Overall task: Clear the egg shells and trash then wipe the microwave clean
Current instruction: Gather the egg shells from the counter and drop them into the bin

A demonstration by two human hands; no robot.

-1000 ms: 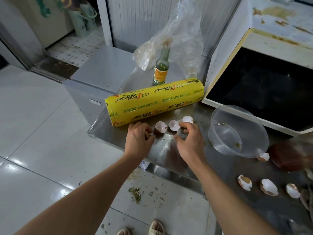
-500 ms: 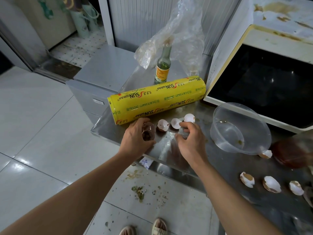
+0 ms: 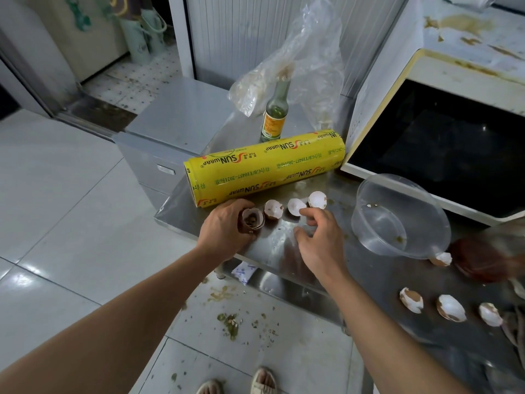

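Head view, steel counter by the microwave: my left hand has its fingers curled round a small stack of nested egg shells, mouth up, some brown residue inside; my right hand hovers with fingers loosely bent and spread, holding nothing, its forefinger tip just beside the middle shell of a row of three loose shells lying near the yellow cling-film roll. Four more shell halves sit well apart down the counter to my right, one touching the rim of the clear plastic bowl, three in a row near the front edge. Risks as I judge them: squeeze the stack too hard and the thin shells crush, dropping fragments and residue onto the counter or the tiled floor (already spattered below the edge); tilt the stack while reaching and the inner shell slides out; a careless pinch on the next shell could flick it off the front edge, since the row lies close to it; a sweeping forearm could nudge the tilted bowl. Microwave top shows brown stains, wiping not yet begun; no cloth in view
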